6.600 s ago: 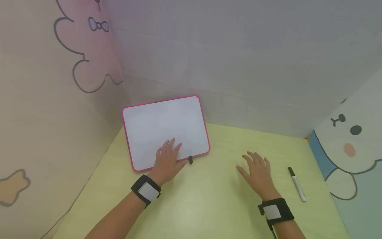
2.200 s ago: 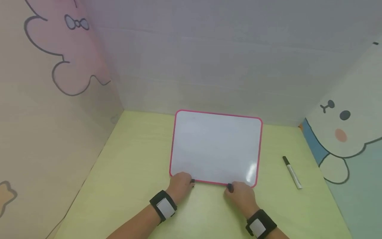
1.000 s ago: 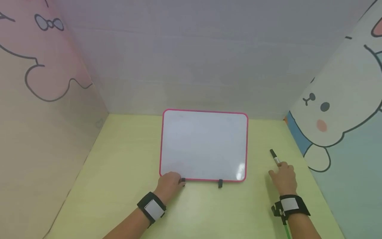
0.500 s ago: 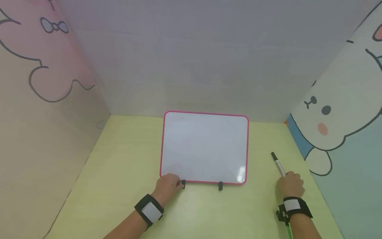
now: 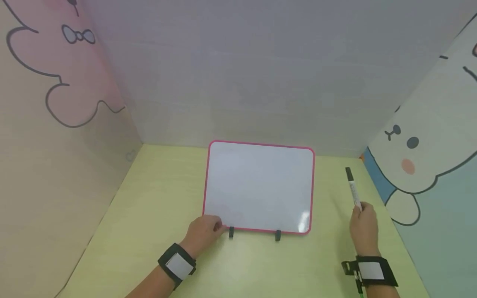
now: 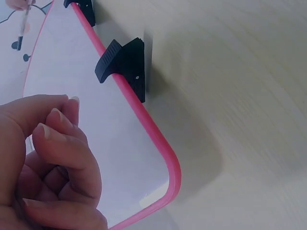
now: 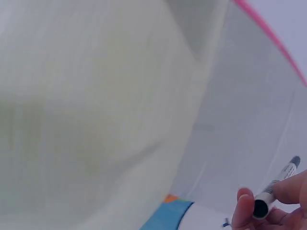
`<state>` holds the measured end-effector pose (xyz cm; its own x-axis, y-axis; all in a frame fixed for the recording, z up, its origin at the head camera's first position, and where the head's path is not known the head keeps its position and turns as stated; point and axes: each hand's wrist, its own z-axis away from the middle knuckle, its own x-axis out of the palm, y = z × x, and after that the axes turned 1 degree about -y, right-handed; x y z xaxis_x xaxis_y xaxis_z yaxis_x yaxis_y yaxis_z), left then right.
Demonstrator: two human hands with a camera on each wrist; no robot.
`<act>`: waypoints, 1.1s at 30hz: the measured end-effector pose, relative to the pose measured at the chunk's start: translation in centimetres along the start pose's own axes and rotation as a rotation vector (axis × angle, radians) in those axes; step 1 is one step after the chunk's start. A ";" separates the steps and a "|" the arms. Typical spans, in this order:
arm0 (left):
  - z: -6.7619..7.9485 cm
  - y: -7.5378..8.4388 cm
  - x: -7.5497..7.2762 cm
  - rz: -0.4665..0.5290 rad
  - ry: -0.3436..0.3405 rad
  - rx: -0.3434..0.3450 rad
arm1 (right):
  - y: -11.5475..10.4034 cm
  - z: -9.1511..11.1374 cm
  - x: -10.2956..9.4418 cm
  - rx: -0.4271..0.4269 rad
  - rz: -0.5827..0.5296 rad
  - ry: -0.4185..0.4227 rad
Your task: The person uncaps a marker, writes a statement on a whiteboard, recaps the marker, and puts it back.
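Note:
A whiteboard [image 5: 258,186] with a pink frame stands on the yellow table, its lower edge in two small black clip feet [image 5: 278,235]. My left hand [image 5: 203,234] is at the board's lower left, beside the left clip foot [image 6: 125,67]. Its fingers are loosely curled and, in the left wrist view, nothing is between them; the clip foot is apart from the fingertips. To the right of the board, my right hand [image 5: 365,229] pinches a white marker [image 5: 355,192] with its black cap pointing away. The marker's end [image 7: 261,209] faces the right wrist camera.
A pale back wall [image 5: 242,95] rises behind the board. Side walls bear cartoon animals, a pink one [image 5: 78,78] left and a white bear-like one [image 5: 428,145] right. The yellow table [image 5: 261,265] extends in front of the board. Black bands [image 5: 177,266] circle both wrists.
The board came from the left to the middle onto the clip feet. My right hand went from its clip foot to the marker and lifted it; my left hand released its foot and drew left.

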<state>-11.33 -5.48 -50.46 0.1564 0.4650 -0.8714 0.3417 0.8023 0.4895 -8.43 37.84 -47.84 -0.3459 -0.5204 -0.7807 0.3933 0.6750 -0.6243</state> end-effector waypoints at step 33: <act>1.1 7.0 -7.5 0.189 0.108 0.570 | -13.6 10.8 0.5 -0.940 -0.139 -0.396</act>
<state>-9.06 -3.80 -40.57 0.1779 0.6395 -0.7480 0.7640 0.3894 0.5145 -4.70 22.75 -40.10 0.0350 -0.6457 -0.7628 -0.5133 0.6433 -0.5681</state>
